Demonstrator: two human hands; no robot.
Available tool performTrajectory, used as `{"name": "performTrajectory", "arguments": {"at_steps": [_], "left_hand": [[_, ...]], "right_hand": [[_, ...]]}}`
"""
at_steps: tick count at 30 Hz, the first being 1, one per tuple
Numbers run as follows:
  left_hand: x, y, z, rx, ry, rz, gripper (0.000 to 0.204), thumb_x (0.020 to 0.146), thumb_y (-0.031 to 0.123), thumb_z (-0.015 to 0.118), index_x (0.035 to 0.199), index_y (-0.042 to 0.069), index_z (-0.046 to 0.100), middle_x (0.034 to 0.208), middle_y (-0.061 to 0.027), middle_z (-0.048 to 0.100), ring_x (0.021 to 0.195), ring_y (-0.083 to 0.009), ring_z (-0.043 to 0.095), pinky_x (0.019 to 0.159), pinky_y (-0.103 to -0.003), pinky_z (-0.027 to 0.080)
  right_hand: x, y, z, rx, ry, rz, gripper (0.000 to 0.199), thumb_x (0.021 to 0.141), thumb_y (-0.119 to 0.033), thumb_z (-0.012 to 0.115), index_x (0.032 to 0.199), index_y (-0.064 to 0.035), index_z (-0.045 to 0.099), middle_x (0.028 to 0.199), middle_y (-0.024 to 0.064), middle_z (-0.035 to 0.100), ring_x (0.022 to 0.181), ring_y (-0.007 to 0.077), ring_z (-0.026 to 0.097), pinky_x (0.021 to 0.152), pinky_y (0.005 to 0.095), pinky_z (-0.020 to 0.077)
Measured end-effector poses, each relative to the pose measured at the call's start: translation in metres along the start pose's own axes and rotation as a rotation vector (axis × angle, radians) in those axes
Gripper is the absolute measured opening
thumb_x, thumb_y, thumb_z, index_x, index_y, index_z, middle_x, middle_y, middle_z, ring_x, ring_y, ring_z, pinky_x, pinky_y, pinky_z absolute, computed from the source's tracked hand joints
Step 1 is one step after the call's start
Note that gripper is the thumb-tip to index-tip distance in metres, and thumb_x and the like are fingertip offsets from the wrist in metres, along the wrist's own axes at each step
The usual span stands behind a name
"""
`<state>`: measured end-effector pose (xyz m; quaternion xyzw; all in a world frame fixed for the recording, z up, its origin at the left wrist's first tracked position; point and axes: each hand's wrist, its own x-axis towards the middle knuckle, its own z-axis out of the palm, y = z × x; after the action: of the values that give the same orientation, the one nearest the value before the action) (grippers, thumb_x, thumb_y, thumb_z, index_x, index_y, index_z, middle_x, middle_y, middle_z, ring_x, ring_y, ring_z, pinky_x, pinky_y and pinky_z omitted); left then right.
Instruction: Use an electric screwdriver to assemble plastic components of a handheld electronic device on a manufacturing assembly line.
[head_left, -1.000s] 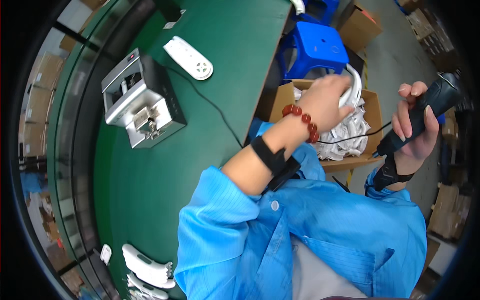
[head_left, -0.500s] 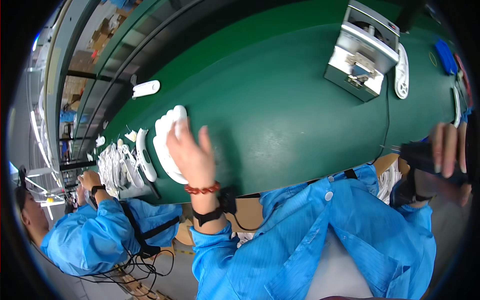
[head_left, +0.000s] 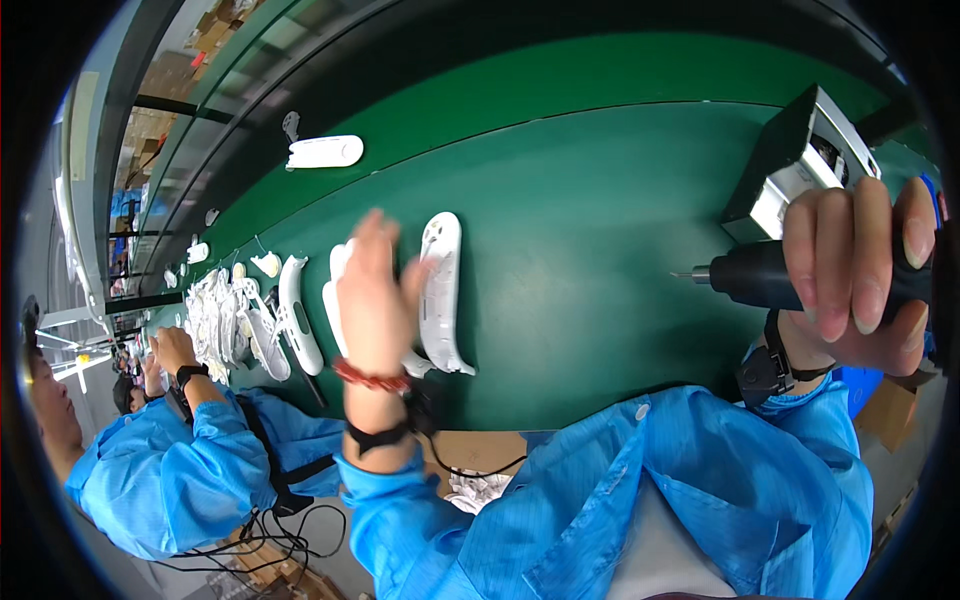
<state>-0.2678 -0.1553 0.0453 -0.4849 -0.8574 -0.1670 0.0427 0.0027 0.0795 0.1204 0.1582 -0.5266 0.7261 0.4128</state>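
My right hand grips a black electric screwdriver, its thin metal bit pointing left over the table. My left hand is slightly blurred, its fingers stretched out above several long white plastic shells. These are partly hidden under it. Just right of that hand, a single white shell lies hollow side up, with its rounded end away from me. The fingertips come close to its edge; whether they touch it I cannot tell.
A metal-and-white screw feeder box stands behind my right hand. Farther left are a curved white part, a heap of white parts and a white piece at the back. A co-worker in blue sits at left.
The screwdriver has come up and left over the table in my right hand. One white shell now lies apart from the others, hollow side up. The view has shifted.
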Motion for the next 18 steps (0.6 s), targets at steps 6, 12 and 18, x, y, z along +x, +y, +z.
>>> {"name": "performTrajectory", "arguments": {"at_steps": [6, 12, 18], "left_hand": [[0.144, -0.136, 0.01, 0.485, -0.053, -0.087, 0.046, 0.087, 0.007, 0.052, 0.132, 0.015, 0.051, 0.136, -0.0072, 0.052, 0.118, -0.032, 0.055, 0.094, -0.044, 0.048], [0.167, -0.122, 0.021, 0.525, -0.261, -0.425, 0.038, 0.095, 0.031, 0.048, 0.116, 0.003, 0.062, 0.126, -0.0211, 0.058, 0.107, -0.0359, 0.062, 0.086, -0.043, 0.052], [0.017, 0.02, 0.007, 0.31, -0.358, -0.125, 0.082, 0.071, 0.07, 0.064, 0.118, 0.004, 0.055, 0.074, -0.0189, 0.067, 0.069, -0.0364, 0.067, 0.06, -0.045, 0.053]], "right_hand": [[0.005, 0.01, 0.0, 0.046, -0.009, -0.011, 0.031, 0.082, -0.019, 0.068, 0.103, -0.0131, 0.045, 0.079, -0.003, 0.06, 0.06, 0.0051, 0.059, 0.058, 0.0203, 0.0455], [0.008, 0.0, -0.003, -0.09, -0.024, -0.009, 0.033, 0.083, -0.021, 0.07, 0.104, -0.0136, 0.045, 0.078, -0.0039, 0.061, 0.061, 0.0041, 0.059, 0.057, 0.019, 0.0453], [0.004, -0.007, -0.008, -0.045, 0.107, -0.049, 0.029, 0.086, -0.019, 0.065, 0.102, -0.0099, 0.042, 0.074, -0.0035, 0.056, 0.058, 0.0048, 0.054, 0.059, 0.0203, 0.0423]]}}
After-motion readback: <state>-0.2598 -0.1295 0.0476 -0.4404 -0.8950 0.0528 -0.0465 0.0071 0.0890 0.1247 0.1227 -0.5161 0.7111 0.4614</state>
